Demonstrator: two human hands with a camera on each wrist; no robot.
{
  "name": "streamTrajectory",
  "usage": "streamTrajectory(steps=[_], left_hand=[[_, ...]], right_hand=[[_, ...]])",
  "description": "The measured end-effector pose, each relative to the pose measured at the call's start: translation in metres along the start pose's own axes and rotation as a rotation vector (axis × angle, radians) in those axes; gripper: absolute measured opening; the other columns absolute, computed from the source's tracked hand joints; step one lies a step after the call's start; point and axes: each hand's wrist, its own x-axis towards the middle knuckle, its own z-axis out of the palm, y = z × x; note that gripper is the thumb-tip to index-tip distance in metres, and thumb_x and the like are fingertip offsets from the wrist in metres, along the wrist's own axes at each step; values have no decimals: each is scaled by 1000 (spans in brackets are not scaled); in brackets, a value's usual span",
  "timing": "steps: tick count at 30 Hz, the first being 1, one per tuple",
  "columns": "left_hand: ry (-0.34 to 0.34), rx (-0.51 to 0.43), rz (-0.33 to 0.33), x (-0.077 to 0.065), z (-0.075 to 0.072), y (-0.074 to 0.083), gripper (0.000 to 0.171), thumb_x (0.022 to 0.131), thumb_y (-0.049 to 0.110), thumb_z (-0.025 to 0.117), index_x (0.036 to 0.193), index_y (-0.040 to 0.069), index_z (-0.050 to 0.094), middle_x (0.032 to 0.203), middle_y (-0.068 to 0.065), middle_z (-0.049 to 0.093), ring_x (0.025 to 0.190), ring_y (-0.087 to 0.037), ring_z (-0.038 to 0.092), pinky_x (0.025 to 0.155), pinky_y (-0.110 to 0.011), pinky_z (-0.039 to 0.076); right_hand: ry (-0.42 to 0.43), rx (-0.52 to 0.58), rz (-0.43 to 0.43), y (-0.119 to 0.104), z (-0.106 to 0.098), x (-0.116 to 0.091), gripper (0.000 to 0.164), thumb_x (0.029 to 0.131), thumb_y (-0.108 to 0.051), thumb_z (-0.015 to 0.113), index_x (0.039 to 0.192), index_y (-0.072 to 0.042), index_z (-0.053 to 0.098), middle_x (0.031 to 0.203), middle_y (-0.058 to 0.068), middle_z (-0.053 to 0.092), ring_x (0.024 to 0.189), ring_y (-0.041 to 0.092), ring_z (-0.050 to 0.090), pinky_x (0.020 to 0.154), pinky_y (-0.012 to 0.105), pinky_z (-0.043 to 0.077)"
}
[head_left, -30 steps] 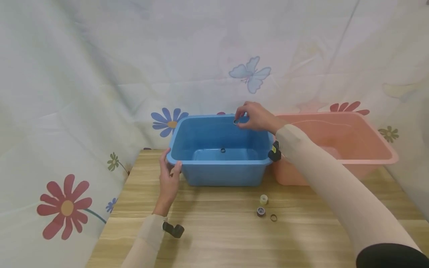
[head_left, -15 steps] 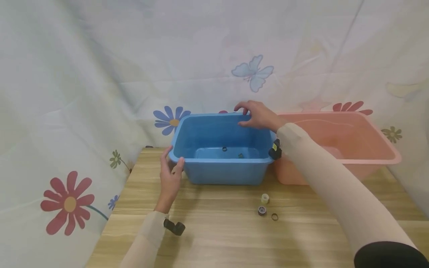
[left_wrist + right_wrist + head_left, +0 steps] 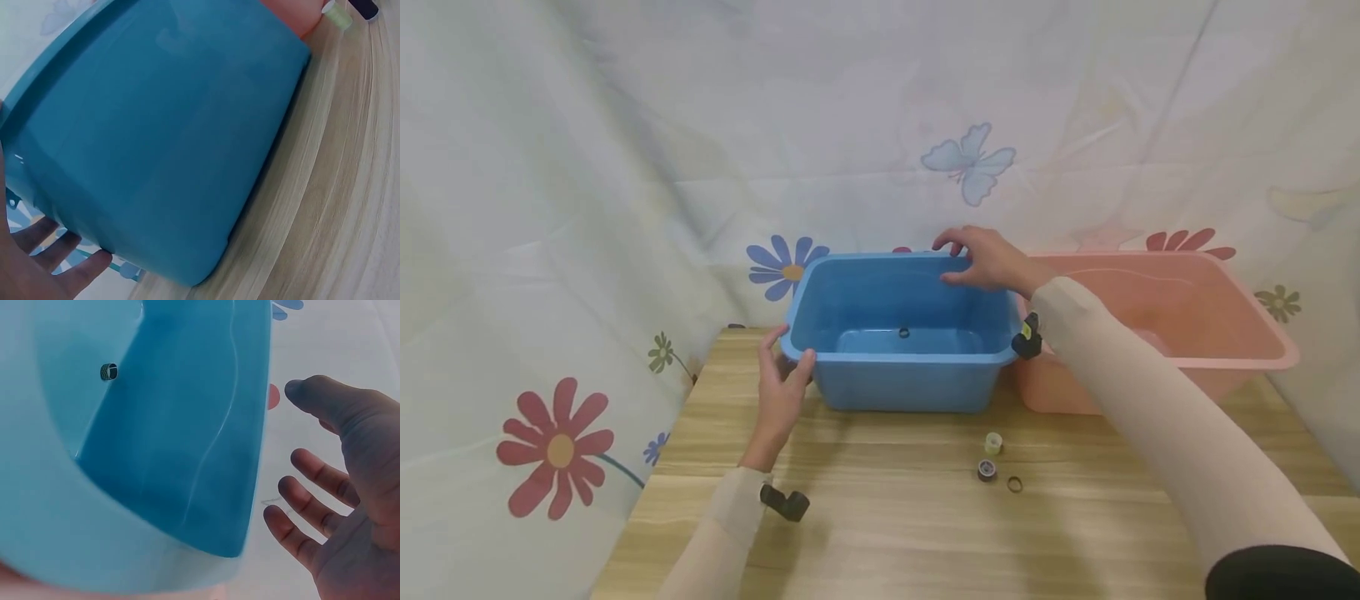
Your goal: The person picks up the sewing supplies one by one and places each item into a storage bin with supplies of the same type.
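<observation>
My left hand [image 3: 781, 398] grips the front left corner of the blue tub [image 3: 910, 387], thumb at the front rim and fingers along the end wall. In the left wrist view, several fingers [image 3: 87, 272] show against that wall below the rim. My right hand [image 3: 988, 260] hovers at the tub's back right, fingers spread and loosely bent, holding nothing. On the tub floor lies a small ring [image 3: 904, 332]; the right wrist view shows the same ring [image 3: 109, 372] with a patterned band. The front wall hides part of the floor.
A pink tub [image 3: 1157, 312] stands against the blue tub's right side. On the wooden table [image 3: 880, 517] in front are a pale yellow-green thread spool [image 3: 993, 443], a dark spool [image 3: 987, 471] and another ring [image 3: 1015, 484]. A floral curtain [image 3: 850, 125] hangs behind.
My right hand has let go of a ring it pinched; the ring dropped into the blue tub and is now out of sight. My left hand has stayed at the corner.
</observation>
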Motion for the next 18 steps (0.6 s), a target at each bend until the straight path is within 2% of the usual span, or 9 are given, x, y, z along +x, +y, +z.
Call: streamTrajectory(steps=[8,13,18], left_hand=[[-5,10,-2,3,1,-5,62,102,41,64,153,30,29,149,-18,48,130,-29,54,98,-55,53],[-9,22,9,3,0,-5,61,103,39,62,153,29,29,148,-20,49,130,-31,53,98,-57,52],[-5,37,23,1,-2,-5,61,103,39,61,154,29,29,150,-21,48,130,-34,53,97,-59,52]], right_hand=[[23,32,-12,4,-4,-10,57,91,-27,79,142,-16,56,128,14,62,115,36,62,95,52,56],[23,60,-19,7,-7,-19,59,90,-28,80,143,-17,55,128,14,63,116,36,62,93,52,57],[24,78,-24,6,-13,-32,61,89,-29,81,143,-18,55,128,10,62,114,31,61,90,49,58]])
